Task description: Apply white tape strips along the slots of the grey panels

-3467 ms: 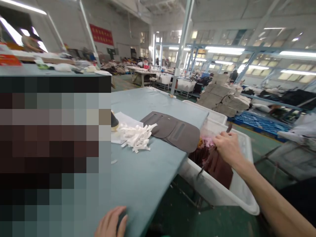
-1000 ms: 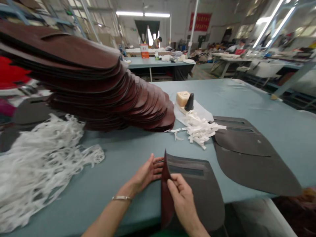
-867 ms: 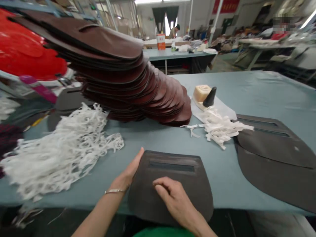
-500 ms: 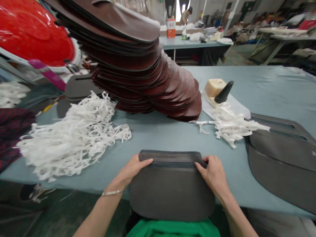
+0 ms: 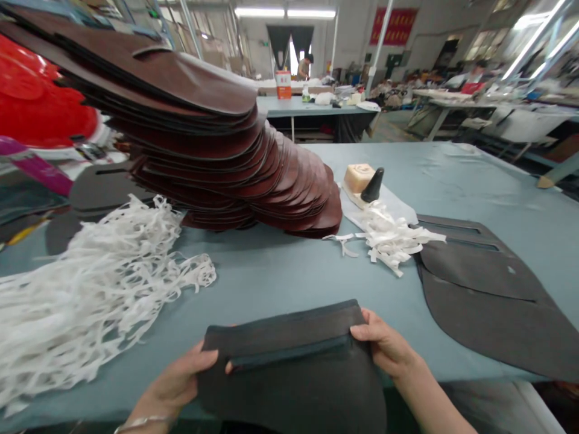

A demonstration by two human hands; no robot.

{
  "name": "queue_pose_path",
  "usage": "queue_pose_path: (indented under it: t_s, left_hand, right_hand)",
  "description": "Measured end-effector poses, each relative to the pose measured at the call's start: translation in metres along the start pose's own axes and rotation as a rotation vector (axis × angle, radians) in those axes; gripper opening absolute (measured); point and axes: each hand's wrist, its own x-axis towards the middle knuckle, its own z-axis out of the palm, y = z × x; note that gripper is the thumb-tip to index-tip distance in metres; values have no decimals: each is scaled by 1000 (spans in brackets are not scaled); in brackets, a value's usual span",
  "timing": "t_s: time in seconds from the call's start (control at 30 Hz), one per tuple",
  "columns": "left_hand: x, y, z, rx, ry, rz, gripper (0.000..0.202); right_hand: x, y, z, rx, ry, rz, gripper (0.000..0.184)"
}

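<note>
Between my hands is a dark grey leather panel (image 5: 298,386) with rounded lower corners and a long slot near its top edge. My left hand (image 5: 183,371) grips the panel's left side, thumb on top, with a fingertip showing through the slot's left end. At the upper right corner, my right hand (image 5: 384,340) pinches it, thumb on the face and fingers behind. The panel is tilted, its right side higher, over the table's near edge. To the right, similar slotted dark panels (image 5: 488,301) lie overlapping on the table.
A tall, leaning stack of brown leather pieces (image 5: 235,163) stands at centre left. White strips (image 5: 104,289) heap at left; a smaller pile of strips (image 5: 391,235) lies beside a beige block (image 5: 359,177) and black cone (image 5: 373,185). The blue-grey table (image 5: 266,271) extends right.
The panel has been lifted and tilted, with its right side higher. A left fingertip now pokes through its slot. The camera view has turned rightward and up.
</note>
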Motion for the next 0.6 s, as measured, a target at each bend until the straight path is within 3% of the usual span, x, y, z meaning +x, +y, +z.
queue_pose_path:
  t_s: [0.2, 0.4, 0.47, 0.6]
  left_hand:
    - [-3, -4, -12, -28, -121, -50, 69]
    - [2, -4, -12, -71, -146, -39, 67]
    - [4, -1, -11, -68, -121, -25, 52]
    - [8, 7, -9, 11, -83, -21, 25]
  right_hand:
    - [-9, 14, -1, 156, -172, 10, 27]
    - [-19, 16, 9, 194, -364, -22, 20]
    - [-20, 13, 11, 148, -293, 4, 22]
    - [-15, 3, 4, 10, 67, 95, 34]
